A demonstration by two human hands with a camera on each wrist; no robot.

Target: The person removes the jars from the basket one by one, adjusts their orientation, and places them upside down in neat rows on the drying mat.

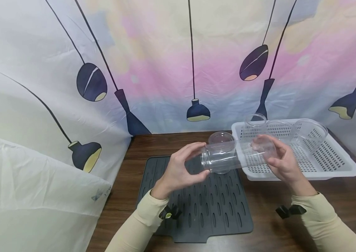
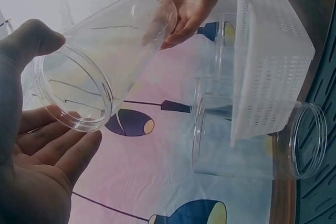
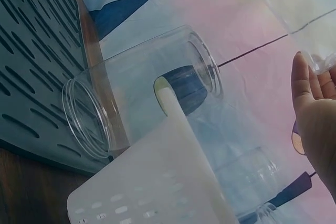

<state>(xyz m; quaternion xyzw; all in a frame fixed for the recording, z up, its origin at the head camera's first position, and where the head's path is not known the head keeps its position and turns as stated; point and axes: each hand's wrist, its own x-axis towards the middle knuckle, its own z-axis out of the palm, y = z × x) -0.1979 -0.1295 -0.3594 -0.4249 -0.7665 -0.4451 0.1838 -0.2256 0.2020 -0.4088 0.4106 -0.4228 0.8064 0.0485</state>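
Crosswise | clear jar (image 1: 238, 155) nearly level, mouth (image 1: 205, 159) left, base (image 1: 271, 150) right | left fingers (image 1: 192, 149), right fingers (image 1: 278, 142) gripping ends

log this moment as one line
left hand: grips jar mouth; right hand: grips base; jar: sideways, aloft; second jar: on mat; basket: right of mat

In the head view, some fingers of the right hand (image 1: 286, 162) look blurred through the clear held jar (image 1: 225, 155), which also obscures part of the jar behind (image 1: 220, 137). The left sleeve (image 1: 138, 222) covers part of the gray mat (image 1: 209, 218) and leaves the frame below. Lettering on the curtain (image 1: 39, 196) is too small to read. The right wrist view cuts off the held jar and the basket (image 1: 343, 169).
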